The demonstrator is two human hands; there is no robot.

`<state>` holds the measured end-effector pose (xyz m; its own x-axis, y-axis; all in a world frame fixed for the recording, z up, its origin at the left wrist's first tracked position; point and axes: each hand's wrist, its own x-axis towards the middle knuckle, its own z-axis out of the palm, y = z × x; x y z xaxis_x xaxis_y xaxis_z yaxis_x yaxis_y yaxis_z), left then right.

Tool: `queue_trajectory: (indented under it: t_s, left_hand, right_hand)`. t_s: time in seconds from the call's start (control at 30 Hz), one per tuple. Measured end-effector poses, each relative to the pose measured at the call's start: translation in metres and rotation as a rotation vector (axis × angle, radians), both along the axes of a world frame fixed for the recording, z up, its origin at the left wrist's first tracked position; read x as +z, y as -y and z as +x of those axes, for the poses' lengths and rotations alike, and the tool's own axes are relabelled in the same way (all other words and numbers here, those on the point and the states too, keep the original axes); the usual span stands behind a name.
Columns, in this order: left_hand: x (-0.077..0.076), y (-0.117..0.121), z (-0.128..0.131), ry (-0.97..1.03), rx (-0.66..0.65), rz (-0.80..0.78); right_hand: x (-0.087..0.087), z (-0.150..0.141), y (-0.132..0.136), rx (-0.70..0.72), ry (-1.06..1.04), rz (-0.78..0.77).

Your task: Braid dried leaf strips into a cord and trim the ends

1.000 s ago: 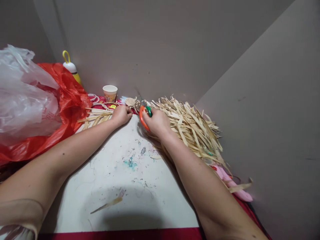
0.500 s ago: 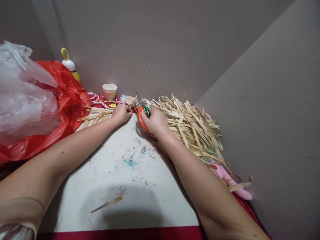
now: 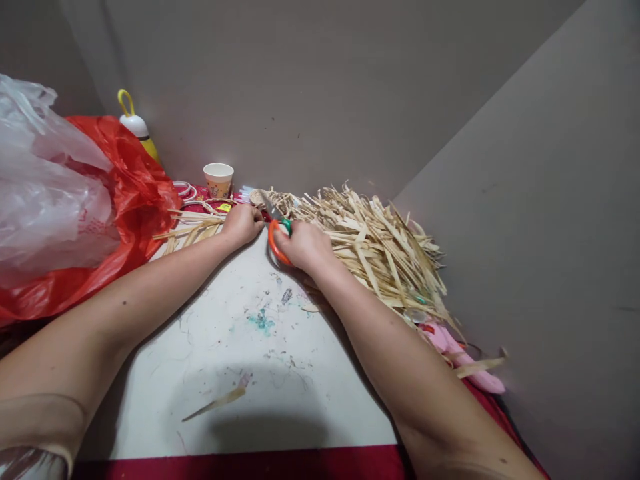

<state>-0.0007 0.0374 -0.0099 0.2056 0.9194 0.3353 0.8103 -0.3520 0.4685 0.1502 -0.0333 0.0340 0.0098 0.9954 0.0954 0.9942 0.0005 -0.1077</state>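
Note:
My right hand (image 3: 311, 244) is wrapped round a pair of scissors (image 3: 277, 245) with orange and green handles. Their blades point up and to the left, towards the far edge of the white board. Close by on the left, my left hand (image 3: 243, 224) rests with its fingers curled in a pinch; whatever lies between the fingertips is hidden. Pale dried straw strips (image 3: 195, 230) stretch out to the left from beside that hand. A woven straw piece (image 3: 259, 197) sits just behind the blades. Right of the scissors lies a large heap of dried straw (image 3: 380, 247).
A white board (image 3: 220, 353) with a loose strip (image 3: 220, 402) covers a red cloth (image 3: 280, 463). Plastic bags (image 3: 55, 193) fill the left, beside a bottle (image 3: 136, 127). A paper cup (image 3: 219, 181) stands near the wall. A pink object (image 3: 465, 360) lies at the right.
My right hand has brought the scissors slightly to the left and down, closer to my left hand. The left hand has stayed nearly where it was.

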Motion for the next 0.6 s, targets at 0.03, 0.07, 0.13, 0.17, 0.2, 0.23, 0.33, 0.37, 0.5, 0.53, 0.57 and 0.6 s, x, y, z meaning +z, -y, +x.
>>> queue_trajectory:
  t_s: [0.03,0.07,0.13,0.17,0.2,0.23,0.33,0.37,0.5,0.53,0.57,0.6]
  left_hand:
    - [0.0001,0.0002,0.0001,-0.002,0.002,-0.002]
    - [0.0000,0.0002,0.0002,-0.003,0.004,-0.004]
    - [-0.0005,0.0000,0.0003,-0.001,0.006,0.002]
    - [-0.0009,-0.0003,0.0003,0.000,0.004,0.007]
    - [-0.0014,-0.0006,0.0003,0.000,0.001,0.010]
    - [-0.0018,-0.0009,0.0002,0.001,-0.002,0.013]
    - [-0.0026,-0.0018,-0.0002,0.003,-0.012,0.004]
    - [-0.0027,-0.0021,-0.0004,0.005,-0.014,0.000]
    - [-0.0035,-0.0033,-0.0003,0.003,-0.017,0.016]
    - [-0.0037,-0.0034,-0.0002,0.001,-0.019,0.022]
    - [-0.0038,-0.0034,0.0000,-0.001,-0.020,0.028]
    - [-0.0037,-0.0032,0.0001,-0.003,-0.021,0.032]
  right_hand:
    - [-0.0005,-0.0001,-0.0001,0.017,0.010,-0.048]
    - [-0.0008,-0.0001,-0.0002,0.023,0.013,-0.071]
    - [-0.0007,0.0004,-0.0001,0.009,-0.002,-0.019]
    - [-0.0005,0.0005,0.0002,-0.006,-0.015,0.036]
    - [-0.0002,0.0004,0.0005,-0.018,-0.026,0.087]
    - [-0.0003,0.0001,0.0008,-0.019,-0.029,0.109]
    - [-0.0013,-0.0016,0.0011,0.009,-0.010,0.001]
    - [-0.0013,-0.0017,0.0009,0.017,-0.002,-0.047]
    - [0.0029,0.0002,0.0008,-0.030,-0.011,0.035]
    - [0.0040,0.0003,0.0012,-0.045,-0.017,0.084]
    - [0.0045,0.0000,0.0017,-0.049,-0.019,0.109]
    - [0.0044,-0.0009,0.0022,-0.043,-0.018,0.101]
